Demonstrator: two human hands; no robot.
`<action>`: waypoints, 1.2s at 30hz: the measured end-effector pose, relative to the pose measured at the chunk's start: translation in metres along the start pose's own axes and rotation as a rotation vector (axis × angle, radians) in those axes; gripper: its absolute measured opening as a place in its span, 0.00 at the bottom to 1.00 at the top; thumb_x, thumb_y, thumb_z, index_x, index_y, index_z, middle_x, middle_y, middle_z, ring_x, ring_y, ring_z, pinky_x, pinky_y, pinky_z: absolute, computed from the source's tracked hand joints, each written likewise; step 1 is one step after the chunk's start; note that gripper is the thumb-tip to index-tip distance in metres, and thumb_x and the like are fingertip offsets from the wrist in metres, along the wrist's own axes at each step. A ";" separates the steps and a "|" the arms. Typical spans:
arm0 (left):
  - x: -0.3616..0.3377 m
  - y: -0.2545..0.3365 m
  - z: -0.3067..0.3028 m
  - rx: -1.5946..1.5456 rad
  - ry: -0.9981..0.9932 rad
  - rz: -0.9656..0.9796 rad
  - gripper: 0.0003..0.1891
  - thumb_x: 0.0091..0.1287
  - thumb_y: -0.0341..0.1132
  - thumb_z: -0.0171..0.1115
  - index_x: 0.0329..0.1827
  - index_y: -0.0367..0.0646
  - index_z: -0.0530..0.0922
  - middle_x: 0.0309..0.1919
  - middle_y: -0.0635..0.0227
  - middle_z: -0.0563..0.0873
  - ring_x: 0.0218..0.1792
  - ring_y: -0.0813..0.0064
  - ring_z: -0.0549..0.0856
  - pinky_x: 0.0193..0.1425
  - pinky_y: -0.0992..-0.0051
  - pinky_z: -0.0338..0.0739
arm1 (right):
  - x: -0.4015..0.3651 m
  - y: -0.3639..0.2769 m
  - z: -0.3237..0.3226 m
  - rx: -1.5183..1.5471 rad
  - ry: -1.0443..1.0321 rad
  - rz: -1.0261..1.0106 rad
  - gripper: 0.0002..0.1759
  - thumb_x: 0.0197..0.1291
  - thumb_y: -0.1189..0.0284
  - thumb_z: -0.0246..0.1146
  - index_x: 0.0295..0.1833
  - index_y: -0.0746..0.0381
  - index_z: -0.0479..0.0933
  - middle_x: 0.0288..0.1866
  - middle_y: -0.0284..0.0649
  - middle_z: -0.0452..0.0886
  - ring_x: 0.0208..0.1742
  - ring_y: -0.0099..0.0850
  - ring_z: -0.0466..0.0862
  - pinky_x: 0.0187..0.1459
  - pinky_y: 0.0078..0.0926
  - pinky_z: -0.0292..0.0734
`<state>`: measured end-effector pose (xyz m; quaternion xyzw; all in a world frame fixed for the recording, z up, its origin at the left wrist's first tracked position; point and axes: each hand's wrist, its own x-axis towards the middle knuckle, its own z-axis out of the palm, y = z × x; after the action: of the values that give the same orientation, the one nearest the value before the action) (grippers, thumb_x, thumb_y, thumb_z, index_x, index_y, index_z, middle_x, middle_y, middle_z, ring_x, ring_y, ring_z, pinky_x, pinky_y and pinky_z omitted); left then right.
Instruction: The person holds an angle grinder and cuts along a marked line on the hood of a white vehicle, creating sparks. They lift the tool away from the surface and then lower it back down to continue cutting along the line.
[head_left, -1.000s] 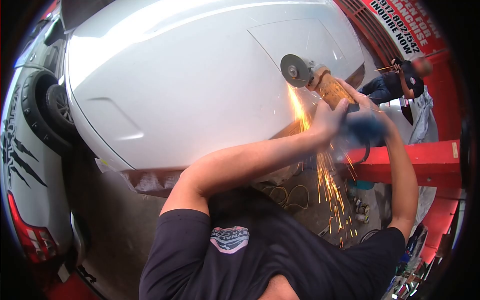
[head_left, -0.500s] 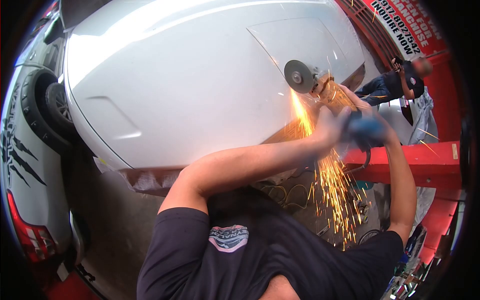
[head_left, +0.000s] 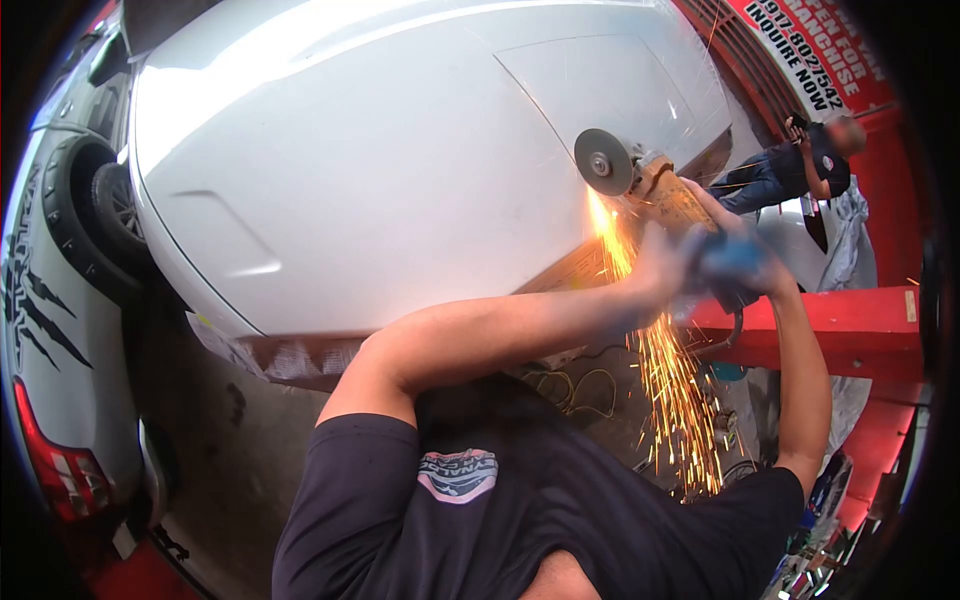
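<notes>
An angle grinder (head_left: 677, 203) with a worn yellow body is in my two hands, its dark cutting disc (head_left: 618, 170) at the white car panel (head_left: 380, 190). Orange sparks (head_left: 606, 222) stream down from the disc past my left forearm. My left hand (head_left: 660, 262), smeared by motion, is closed about the grinder's near side. Around the rear of the body my right hand (head_left: 765, 268) is closed, with a blurred blue patch beside it. A thin dark line (head_left: 530, 97) runs along the panel toward the disc.
A person (head_left: 815, 160) in dark clothes stands beyond the panel at right. A red beam (head_left: 850, 318) crosses near my right arm. Yellow hose (head_left: 595, 392) lies on the floor below. Another vehicle with a tire (head_left: 80, 215) stands at left.
The grinder and its disc have shifted slightly right and down along the panel. Sparks still stream downward. Both hands keep their hold.
</notes>
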<state>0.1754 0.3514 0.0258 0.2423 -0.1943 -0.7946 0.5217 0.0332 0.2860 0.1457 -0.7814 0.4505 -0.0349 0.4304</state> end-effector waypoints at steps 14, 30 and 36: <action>0.005 -0.012 -0.002 0.018 -0.059 0.046 0.29 0.87 0.50 0.61 0.79 0.40 0.66 0.65 0.55 0.85 0.55 0.59 0.93 0.46 0.60 0.95 | -0.011 -0.018 0.000 0.032 -0.074 0.043 0.65 0.49 0.74 0.73 0.96 0.61 0.55 0.76 0.45 0.82 0.71 0.32 0.82 0.77 0.31 0.74; -0.006 -0.003 0.002 0.029 -0.008 0.050 0.25 0.88 0.50 0.63 0.71 0.37 0.73 0.56 0.57 0.89 0.50 0.63 0.94 0.49 0.58 0.96 | -0.010 -0.015 0.003 0.013 -0.044 0.098 0.64 0.50 0.73 0.74 0.96 0.62 0.55 0.77 0.47 0.81 0.73 0.32 0.81 0.79 0.32 0.71; -0.001 0.009 -0.007 -0.014 -0.159 0.078 0.39 0.84 0.47 0.63 0.88 0.47 0.51 0.75 0.50 0.78 0.64 0.49 0.91 0.52 0.52 0.97 | -0.002 -0.019 0.004 -0.003 0.000 0.030 0.64 0.49 0.74 0.72 0.95 0.63 0.55 0.76 0.48 0.82 0.72 0.34 0.81 0.78 0.31 0.72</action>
<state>0.1867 0.3480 0.0251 0.1668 -0.2388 -0.7919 0.5368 0.0471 0.2940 0.1572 -0.7752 0.4624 -0.0280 0.4296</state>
